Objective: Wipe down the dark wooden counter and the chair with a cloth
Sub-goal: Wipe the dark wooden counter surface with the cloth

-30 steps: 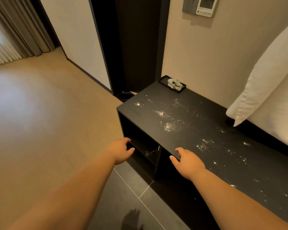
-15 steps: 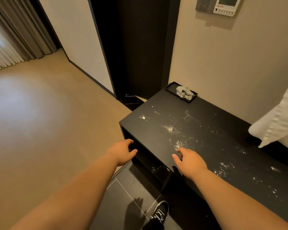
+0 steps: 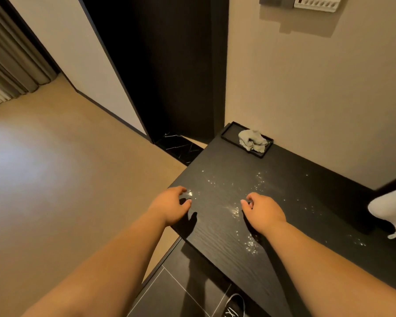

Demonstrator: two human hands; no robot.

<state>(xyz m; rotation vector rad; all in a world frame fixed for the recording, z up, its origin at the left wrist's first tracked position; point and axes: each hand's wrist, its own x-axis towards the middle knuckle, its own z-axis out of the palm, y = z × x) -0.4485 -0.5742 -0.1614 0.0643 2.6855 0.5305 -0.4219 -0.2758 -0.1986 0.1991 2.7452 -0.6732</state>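
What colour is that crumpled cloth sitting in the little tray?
Light grey; the cloth lies in a black tray, best seen in the head view.

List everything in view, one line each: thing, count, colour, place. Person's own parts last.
counter: one, dark wood, centre to right
specks: many, whitish, scattered on the counter
tray: one, black, counter's far corner
cloth: one, grey, crumpled in the tray
wall panel: one, white, top edge
curtains: one set, grey-beige, far left
pillow: one, white, right edge
shoe: one, black, bottom edge
left hand: one, empty, loosely curled, at counter's left corner
right hand: one, empty, loosely curled, over the specks
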